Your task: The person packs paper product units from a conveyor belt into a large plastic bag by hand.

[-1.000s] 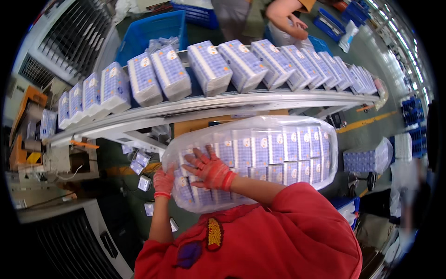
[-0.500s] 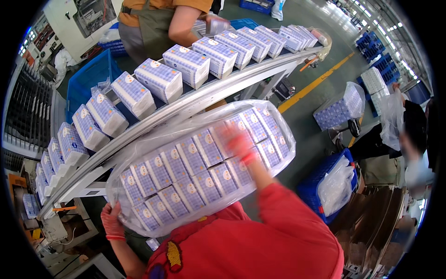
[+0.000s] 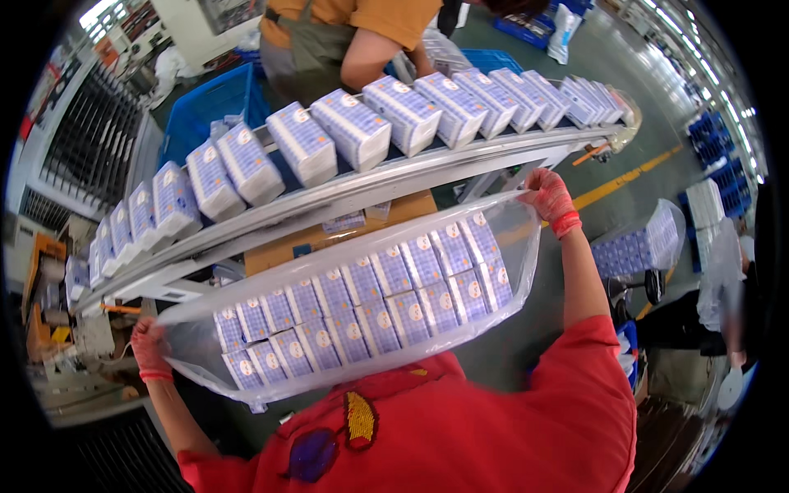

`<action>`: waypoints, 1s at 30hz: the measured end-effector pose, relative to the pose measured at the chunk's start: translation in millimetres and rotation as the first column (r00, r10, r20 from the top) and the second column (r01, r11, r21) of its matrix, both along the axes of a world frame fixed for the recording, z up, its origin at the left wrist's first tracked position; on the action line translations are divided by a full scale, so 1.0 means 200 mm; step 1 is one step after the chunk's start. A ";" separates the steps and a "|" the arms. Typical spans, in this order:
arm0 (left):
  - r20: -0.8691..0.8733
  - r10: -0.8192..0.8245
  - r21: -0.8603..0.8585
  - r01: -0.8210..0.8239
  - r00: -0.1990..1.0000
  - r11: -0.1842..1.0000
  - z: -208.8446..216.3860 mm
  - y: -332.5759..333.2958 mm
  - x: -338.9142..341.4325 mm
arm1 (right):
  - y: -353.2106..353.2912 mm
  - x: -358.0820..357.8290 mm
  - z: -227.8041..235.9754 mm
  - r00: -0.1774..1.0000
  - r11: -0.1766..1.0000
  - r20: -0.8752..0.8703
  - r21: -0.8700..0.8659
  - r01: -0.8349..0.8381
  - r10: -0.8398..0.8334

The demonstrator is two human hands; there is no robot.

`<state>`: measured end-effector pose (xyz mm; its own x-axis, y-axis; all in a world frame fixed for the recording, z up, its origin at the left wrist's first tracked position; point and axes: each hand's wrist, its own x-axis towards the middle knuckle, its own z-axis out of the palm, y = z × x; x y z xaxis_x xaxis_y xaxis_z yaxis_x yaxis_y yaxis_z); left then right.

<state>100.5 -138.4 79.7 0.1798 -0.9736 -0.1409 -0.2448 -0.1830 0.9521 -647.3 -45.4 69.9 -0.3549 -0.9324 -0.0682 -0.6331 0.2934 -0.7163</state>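
Beside the conveyor (image 3: pixel 349 195), both hands (image 3: pixel 151 349) (image 3: pixel 551 200) grip a clear bag (image 3: pixel 523 267) of packs (image 3: pixel 355 329)

Head-worn view, looking down (wide fisheye)

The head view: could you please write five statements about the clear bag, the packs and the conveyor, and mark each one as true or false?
1. The right grip holds an edge of the clear bag. True.
2. The left grip hangs free, well away from the bag. False: the left grip holds the bag's opposite end.
3. The bagged packs lie in two rows. True.
4. The conveyor carries nothing. False: a line of wrapped packs sits on the conveyor.
5. A co-worker in an orange top is beyond the conveyor. True.
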 end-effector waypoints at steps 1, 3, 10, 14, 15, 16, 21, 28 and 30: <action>-0.036 0.022 -0.063 -0.024 0.999 0.998 0.05 0.02 -0.04 | -0.04 0.02 0.00 0.997 0.988 -0.060 -0.150 0.041 -0.051; 0.131 0.238 -0.228 -0.205 0.962 0.952 0.04 0.06 -0.08 | -0.12 0.15 0.06 0.973 0.957 -0.098 -0.224 0.184 -0.210; -0.177 0.023 0.058 -0.013 0.984 0.998 -0.08 0.54 -0.38 | 0.41 0.19 -0.24 0.810 0.981 0.582 0.189 -0.046 -0.074; 0.206 0.031 0.278 -0.089 0.978 0.956 -0.20 0.73 -0.47 | 0.65 0.34 -0.20 0.470 0.899 0.785 0.244 0.364 -0.404; 0.267 0.128 0.188 -0.182 0.955 0.965 -0.17 0.69 -0.37 | 0.64 0.32 -0.08 0.507 0.916 0.767 0.278 0.291 -0.393; 0.273 0.147 0.094 -0.178 0.951 0.979 -0.10 0.66 -0.34 | 0.62 0.29 0.05 0.545 0.928 0.751 0.303 0.217 -0.373; 0.671 0.307 -0.420 0.005 0.675 0.907 0.44 0.46 -0.67 | 0.22 0.38 0.58 0.993 0.977 -0.106 -0.202 -0.065 0.044; 0.949 -0.118 -0.167 0.783 0.293 0.600 0.43 -0.02 -1.84 | -0.65 -0.12 0.29 0.972 0.897 -0.152 -0.432 0.095 -0.176; 0.955 -0.096 -0.175 0.797 0.279 0.578 0.43 -0.03 -1.90 | -0.74 -0.08 0.20 0.995 0.901 0.031 -0.422 0.101 -0.097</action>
<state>-280.3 -144.7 166.2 -0.6507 -0.6938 0.3085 -0.7238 0.6896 0.0243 -663.8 -192.9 110.0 -0.4479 -0.8345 0.3211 -0.6096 0.0223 -0.7924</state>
